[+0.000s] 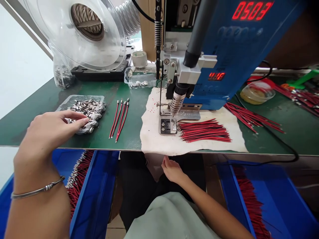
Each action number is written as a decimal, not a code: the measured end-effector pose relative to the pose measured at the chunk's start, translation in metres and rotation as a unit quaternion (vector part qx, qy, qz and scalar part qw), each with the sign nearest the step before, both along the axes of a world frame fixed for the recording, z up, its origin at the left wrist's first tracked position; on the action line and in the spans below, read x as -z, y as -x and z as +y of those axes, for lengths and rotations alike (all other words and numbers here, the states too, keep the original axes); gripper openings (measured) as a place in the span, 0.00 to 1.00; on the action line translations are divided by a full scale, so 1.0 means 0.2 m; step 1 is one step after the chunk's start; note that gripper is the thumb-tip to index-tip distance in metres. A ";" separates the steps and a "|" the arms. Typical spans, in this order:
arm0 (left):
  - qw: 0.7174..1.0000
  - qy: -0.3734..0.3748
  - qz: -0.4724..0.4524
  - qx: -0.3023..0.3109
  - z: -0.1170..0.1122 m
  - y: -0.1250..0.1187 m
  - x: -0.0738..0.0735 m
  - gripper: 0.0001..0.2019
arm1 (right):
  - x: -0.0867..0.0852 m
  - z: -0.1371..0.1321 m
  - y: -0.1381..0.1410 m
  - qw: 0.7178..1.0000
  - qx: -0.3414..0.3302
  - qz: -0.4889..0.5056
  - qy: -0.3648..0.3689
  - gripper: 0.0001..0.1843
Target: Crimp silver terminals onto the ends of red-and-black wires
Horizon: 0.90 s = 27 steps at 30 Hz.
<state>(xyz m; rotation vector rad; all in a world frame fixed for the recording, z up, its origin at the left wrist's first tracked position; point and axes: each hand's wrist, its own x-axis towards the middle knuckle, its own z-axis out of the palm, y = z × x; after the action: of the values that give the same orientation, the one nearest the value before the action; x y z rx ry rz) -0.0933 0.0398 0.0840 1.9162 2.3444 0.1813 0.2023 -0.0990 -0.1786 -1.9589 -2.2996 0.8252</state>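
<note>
My left hand (pixel 51 129) reaches over a pile of small silver metal terminals (pixel 87 108) on a clear plastic sheet, its fingers pinched together at the pile's near edge on something I cannot make out. A metal bangle sits on that wrist. My right hand (pixel 171 170) hangs below the table edge, loosely curled against a hanging flap of the white cloth (pixel 154 136), its fingers mostly hidden. Several red-black wires with terminals fitted (pixel 119 119) lie in a row beside the pile. A bundle of short red-black wires (pixel 204 130) lies on the cloth next to the machine's small fixture (pixel 168 125).
A blue bench machine (pixel 224 53) with red digit displays stands at the back, its nozzle (pixel 177 103) over the fixture. A clear reel (pixel 82 30) stands at back left. More wires (pixel 251 118) lie at right. Blue bins (pixel 99 192) with wires sit under the green table.
</note>
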 end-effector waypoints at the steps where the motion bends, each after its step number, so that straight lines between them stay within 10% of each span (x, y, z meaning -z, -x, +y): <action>1: 1.000 -0.009 -0.005 0.002 -0.01 -0.01 -0.01 0.17 | 0.01 -0.01 -0.01 1.000 -0.010 -0.001 0.005 0.20; 8: 0.998 -0.044 -0.046 0.018 -0.01 -0.03 0.01 0.12 | 0.02 0.00 0.01 0.998 0.033 0.031 0.046 0.20; 17: 0.912 -0.349 -0.213 0.026 -0.10 -0.18 0.11 0.06 | 0.02 0.00 0.02 0.992 0.053 0.096 0.058 0.17; 27: 0.737 -0.150 -0.642 0.152 -0.24 -0.84 0.33 0.10 | -0.05 -0.01 0.07 0.993 0.050 0.099 0.043 0.17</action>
<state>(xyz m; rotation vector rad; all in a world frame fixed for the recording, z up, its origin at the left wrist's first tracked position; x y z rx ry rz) 0.0754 -0.0092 0.0184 1.3637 1.0611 1.3764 0.1890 -0.1007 -0.1681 -1.9077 -2.0722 1.0708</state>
